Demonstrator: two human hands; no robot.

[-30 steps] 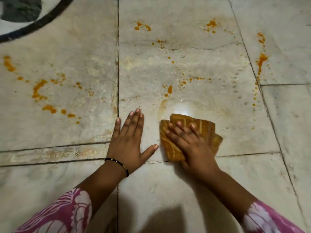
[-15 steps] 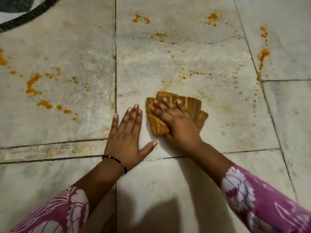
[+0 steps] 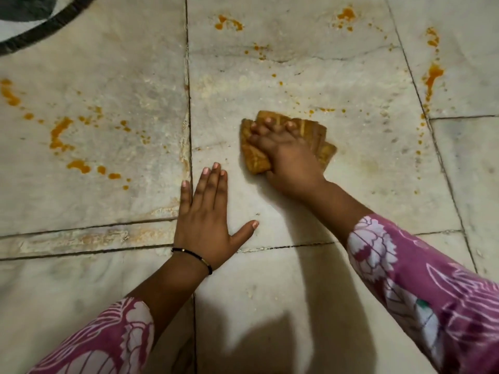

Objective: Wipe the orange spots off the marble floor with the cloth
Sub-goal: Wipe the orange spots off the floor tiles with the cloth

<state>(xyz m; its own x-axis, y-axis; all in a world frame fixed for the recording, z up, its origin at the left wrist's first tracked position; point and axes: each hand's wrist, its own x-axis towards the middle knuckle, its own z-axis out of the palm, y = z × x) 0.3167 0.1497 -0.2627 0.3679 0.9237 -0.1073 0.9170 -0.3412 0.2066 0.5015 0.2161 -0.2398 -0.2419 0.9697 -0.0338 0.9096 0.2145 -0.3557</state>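
My right hand [image 3: 286, 155] presses a folded orange-brown cloth [image 3: 253, 157] flat on the marble floor [image 3: 297, 211], fingers spread over it. My left hand [image 3: 208, 214] lies flat and open on the floor just to the left and nearer me, straddling a tile joint. Orange spots lie on the left tile [image 3: 60, 136], at the top middle [image 3: 228, 22], at the top right [image 3: 345, 16] and along the right joint [image 3: 433, 75]. A few small drops [image 3: 326, 110] sit just beyond the cloth.
Dark tile joints [image 3: 189, 103] cross the floor. A dark curved inlay band [image 3: 48, 24] runs through the top left corner. My shadow falls on the near tile [image 3: 270, 341]. Pink and white patterned sleeves cover both forearms.
My right hand has slid the cloth away from me across the middle tile, over orange drops that no longer show. My left hand has stayed planted.
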